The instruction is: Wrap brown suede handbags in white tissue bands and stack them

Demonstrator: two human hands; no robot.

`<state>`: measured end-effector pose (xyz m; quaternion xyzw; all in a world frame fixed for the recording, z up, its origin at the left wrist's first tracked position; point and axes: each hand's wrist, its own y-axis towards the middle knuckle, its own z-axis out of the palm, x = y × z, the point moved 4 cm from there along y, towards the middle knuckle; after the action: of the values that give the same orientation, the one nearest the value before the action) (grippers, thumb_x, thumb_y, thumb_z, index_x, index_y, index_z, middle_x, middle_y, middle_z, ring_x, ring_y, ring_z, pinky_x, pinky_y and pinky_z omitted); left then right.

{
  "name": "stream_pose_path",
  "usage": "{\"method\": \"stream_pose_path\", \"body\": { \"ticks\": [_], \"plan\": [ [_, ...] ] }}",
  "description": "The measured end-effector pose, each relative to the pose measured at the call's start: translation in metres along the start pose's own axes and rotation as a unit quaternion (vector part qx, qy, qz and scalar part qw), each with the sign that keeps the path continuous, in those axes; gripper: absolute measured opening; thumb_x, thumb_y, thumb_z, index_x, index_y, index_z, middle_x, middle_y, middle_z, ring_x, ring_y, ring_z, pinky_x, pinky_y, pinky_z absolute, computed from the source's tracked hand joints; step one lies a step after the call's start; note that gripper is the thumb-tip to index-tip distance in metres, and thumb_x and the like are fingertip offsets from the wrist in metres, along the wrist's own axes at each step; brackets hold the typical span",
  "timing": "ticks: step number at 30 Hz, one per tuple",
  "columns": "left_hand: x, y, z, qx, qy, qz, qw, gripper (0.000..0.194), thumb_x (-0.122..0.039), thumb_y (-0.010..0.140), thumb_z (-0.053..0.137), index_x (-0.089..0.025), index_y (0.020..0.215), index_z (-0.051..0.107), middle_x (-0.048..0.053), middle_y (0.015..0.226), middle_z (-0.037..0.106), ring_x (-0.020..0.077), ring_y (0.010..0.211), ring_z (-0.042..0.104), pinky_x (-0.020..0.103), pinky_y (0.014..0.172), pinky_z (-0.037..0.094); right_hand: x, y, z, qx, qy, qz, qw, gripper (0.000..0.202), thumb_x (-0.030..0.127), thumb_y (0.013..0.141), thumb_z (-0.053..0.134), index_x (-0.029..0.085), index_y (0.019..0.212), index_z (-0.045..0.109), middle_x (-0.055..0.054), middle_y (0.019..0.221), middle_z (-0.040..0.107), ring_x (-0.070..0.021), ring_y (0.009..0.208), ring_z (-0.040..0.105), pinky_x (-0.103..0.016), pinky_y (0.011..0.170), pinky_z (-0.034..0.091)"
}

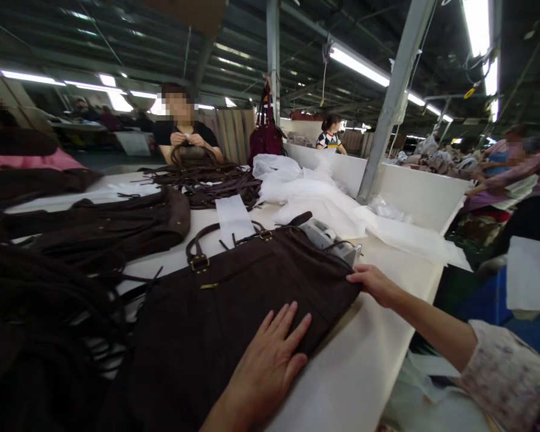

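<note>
A dark brown bag (247,294) lies flat on the white table (364,360), with brass-coloured fittings, a zip and a looped handle at its far edge. My left hand (274,354) rests palm down on the bag's near side, fingers spread. At the bag's right corner, my right hand (373,283) pinches the edge between thumb and fingers. A grey tape dispenser (326,237) stands just behind the bag, partly hidden by it. One white sheet (234,219) lies beyond the handle.
More dark bags (117,228) and straps (207,180) cover the left and far table. White wrapping sheets (315,195) are heaped at the back beside a metal post (391,108). A person (186,135) across the table holds a strap; other people are farther off.
</note>
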<state>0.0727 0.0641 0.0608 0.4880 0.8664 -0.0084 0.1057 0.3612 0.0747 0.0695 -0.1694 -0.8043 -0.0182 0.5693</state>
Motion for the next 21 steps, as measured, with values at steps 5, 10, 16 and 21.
{"method": "stream_pose_path", "body": {
  "ticks": [5,10,16,21],
  "plan": [
    [-0.001,0.0,0.001,0.007,-0.02,-0.004,1.0,0.058,-0.048,0.096,0.04,-0.04,0.148,0.017,0.001,0.158,0.015,0.0225,0.145,0.016,0.047,0.117,0.019,-0.023,-0.007,0.0,0.003,0.045,0.057,0.997,0.031,0.03,0.065,0.066,0.019,0.062,0.036,0.006,0.059,0.043,-0.0084,0.058,0.047,-0.02,0.057,0.042],
    [-0.002,-0.001,0.001,0.006,-0.023,-0.005,1.0,0.055,-0.05,0.097,0.035,-0.039,0.148,0.017,0.003,0.158,0.015,0.0223,0.145,0.015,0.047,0.117,0.019,-0.002,-0.001,-0.012,0.105,0.043,0.16,0.981,0.03,0.024,0.061,0.076,0.016,0.071,0.05,0.001,0.066,0.058,-0.0116,0.06,0.058,-0.025,0.06,0.053],
    [-0.002,0.001,0.0,-0.005,-0.024,0.0,1.0,0.056,-0.047,0.097,0.036,-0.037,0.149,0.016,0.004,0.158,0.017,0.0226,0.145,0.017,0.049,0.117,0.019,0.008,0.018,-0.009,0.129,-0.019,0.17,0.977,0.033,0.036,0.07,0.076,0.016,0.085,0.055,-0.003,0.069,0.062,-0.0144,0.053,0.06,-0.028,0.05,0.052],
    [0.0,-0.001,0.002,-0.004,-0.04,0.004,0.999,0.057,-0.045,0.096,0.041,-0.039,0.148,0.018,0.003,0.158,0.018,0.0236,0.145,0.018,0.049,0.116,0.02,-0.018,0.004,-0.001,0.057,-0.055,0.084,0.993,0.017,0.035,0.091,0.049,0.02,0.1,0.048,0.002,0.072,0.058,-0.0114,0.059,0.057,-0.023,0.055,0.049]
  ]
}}
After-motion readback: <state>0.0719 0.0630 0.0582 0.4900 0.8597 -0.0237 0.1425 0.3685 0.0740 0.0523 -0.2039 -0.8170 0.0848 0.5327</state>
